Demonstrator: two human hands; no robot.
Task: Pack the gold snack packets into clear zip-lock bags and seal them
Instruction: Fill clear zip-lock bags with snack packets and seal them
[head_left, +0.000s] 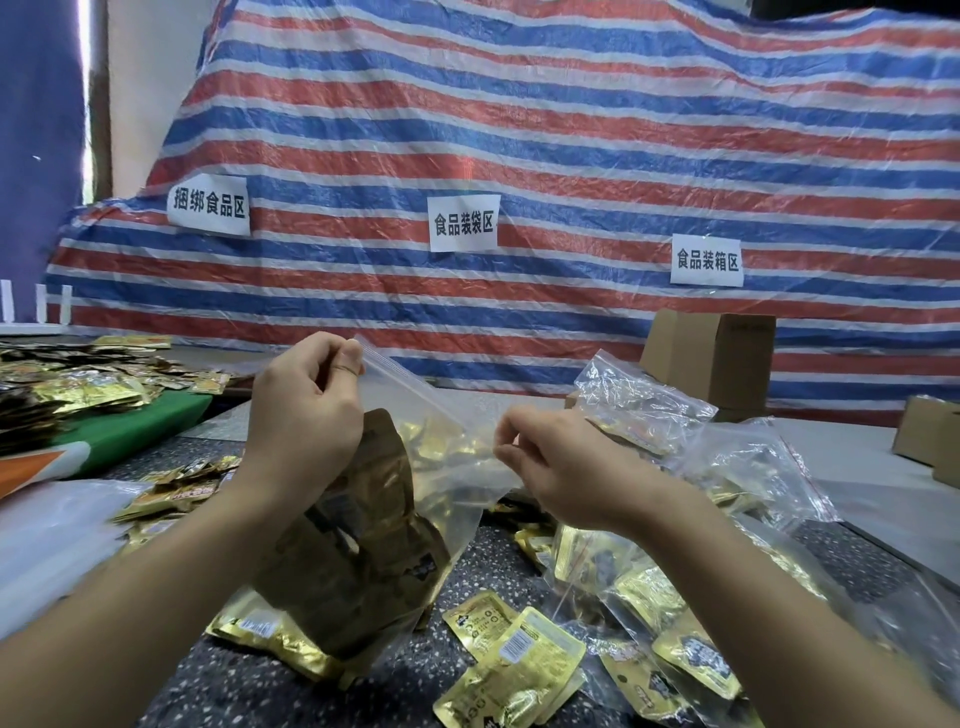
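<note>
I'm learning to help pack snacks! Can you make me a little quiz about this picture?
1. True or false: both hands pinch the top edge of the zip-lock bag.
2. What fills that bag? A) gold snack packets B) coins C) sweets
3. What stands at the far right of the table?

Key: 1. True: left hand and right hand pinch its strip. 2. A, gold snack packets. 3. Cardboard boxes.

A clear zip-lock bag (441, 467), filled with gold snack packets (358, 561), is held upright above the speckled table, its zip strip stretched slantwise from upper left to lower right. Loose gold packets (514, 654) are scattered flat beneath it, and filled bags (675, 431) are piled to the right.
</note>
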